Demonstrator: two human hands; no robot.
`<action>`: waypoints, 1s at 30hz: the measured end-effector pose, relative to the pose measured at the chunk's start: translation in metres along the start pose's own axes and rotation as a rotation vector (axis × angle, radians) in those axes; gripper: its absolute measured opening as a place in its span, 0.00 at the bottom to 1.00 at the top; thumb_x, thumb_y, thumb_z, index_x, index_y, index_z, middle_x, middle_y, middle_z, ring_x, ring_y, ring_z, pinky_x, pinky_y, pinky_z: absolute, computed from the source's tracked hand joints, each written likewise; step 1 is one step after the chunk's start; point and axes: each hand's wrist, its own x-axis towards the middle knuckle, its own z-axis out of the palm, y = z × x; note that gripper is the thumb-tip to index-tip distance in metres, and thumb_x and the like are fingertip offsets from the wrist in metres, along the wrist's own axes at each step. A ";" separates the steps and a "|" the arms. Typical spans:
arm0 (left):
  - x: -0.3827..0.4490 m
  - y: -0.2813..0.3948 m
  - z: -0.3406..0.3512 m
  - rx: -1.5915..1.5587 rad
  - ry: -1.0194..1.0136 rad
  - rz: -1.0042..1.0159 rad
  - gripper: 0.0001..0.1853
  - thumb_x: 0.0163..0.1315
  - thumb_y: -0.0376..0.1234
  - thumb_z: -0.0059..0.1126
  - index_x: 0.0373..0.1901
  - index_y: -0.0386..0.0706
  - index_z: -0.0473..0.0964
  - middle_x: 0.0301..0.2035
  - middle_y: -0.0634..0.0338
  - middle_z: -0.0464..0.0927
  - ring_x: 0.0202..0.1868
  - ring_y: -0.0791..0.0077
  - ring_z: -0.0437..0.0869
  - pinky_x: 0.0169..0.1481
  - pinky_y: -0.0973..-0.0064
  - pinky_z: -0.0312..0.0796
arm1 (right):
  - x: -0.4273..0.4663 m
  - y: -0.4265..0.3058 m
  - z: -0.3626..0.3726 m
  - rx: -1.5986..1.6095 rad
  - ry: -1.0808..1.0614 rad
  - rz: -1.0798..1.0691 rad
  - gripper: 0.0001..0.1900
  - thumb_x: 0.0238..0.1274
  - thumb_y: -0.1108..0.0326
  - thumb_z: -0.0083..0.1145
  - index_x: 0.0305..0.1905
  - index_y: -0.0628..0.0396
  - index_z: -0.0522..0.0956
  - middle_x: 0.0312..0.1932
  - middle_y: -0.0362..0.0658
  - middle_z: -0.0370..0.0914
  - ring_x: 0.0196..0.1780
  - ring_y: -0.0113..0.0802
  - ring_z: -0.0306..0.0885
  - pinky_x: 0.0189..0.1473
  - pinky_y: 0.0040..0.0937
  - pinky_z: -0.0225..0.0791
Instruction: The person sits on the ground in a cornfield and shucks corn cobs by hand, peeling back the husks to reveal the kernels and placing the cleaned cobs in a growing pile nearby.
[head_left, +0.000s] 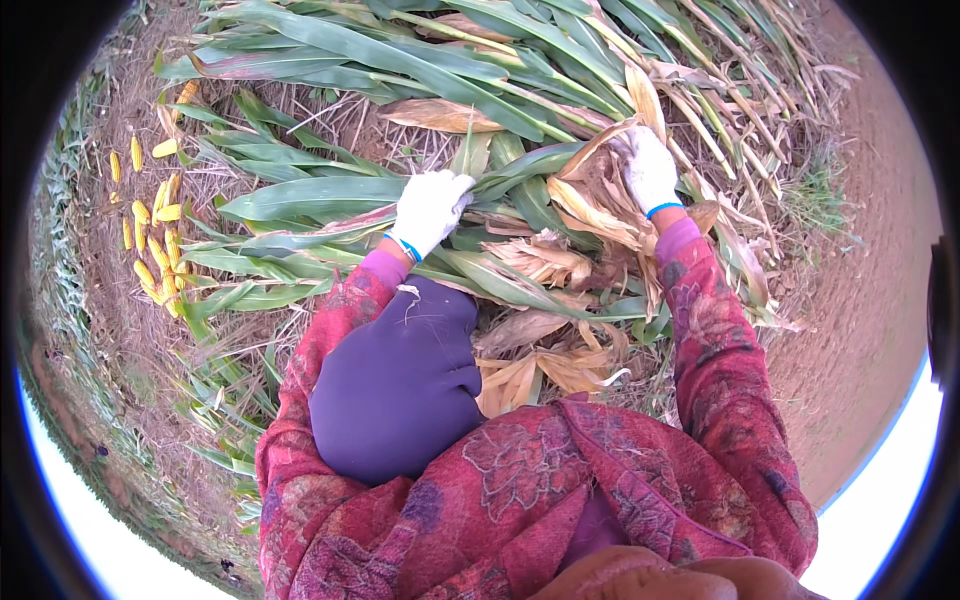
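My left hand (433, 208), in a white knit glove with a blue cuff edge, lies on green corn leaves (322, 199), its fingertips at a bundle of leaves; whether they grip it is unclear. To the right, my right hand (646, 166), gloved alike, is at the dry corn husks (592, 202), its fingers partly hidden behind them. Between and below the hands, pale loose husks (536, 259) lie among the leaves. More dry husks (517, 379) are spread close to my body.
Cut corn stalks (697, 120) lie piled across the top and upper right. Several yellow husked corn cobs (159, 255) are on the ground at the left. Bare brown soil (862, 255) runs along the right, and my purple-clad knee (397, 382) is below my left hand.
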 end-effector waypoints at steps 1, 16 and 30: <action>-0.004 0.002 0.000 -0.006 0.006 0.026 0.12 0.68 0.40 0.64 0.49 0.48 0.81 0.31 0.54 0.79 0.36 0.52 0.83 0.43 0.56 0.74 | 0.009 0.009 0.005 -0.066 -0.061 -0.035 0.17 0.76 0.55 0.57 0.58 0.53 0.80 0.53 0.55 0.83 0.55 0.55 0.83 0.56 0.51 0.75; 0.002 0.027 -0.047 -0.204 0.468 -0.063 0.28 0.62 0.45 0.73 0.62 0.44 0.79 0.57 0.49 0.82 0.61 0.47 0.81 0.69 0.54 0.71 | -0.022 -0.013 -0.032 0.482 -0.189 0.295 0.26 0.59 0.55 0.76 0.58 0.58 0.84 0.51 0.54 0.88 0.55 0.50 0.87 0.59 0.40 0.76; 0.018 0.029 -0.053 0.138 -0.114 0.116 0.17 0.64 0.46 0.66 0.48 0.47 0.82 0.46 0.56 0.81 0.55 0.54 0.80 0.67 0.53 0.69 | -0.161 -0.106 -0.040 0.562 -0.217 0.094 0.17 0.61 0.61 0.73 0.53 0.54 0.86 0.43 0.49 0.84 0.48 0.49 0.83 0.53 0.44 0.75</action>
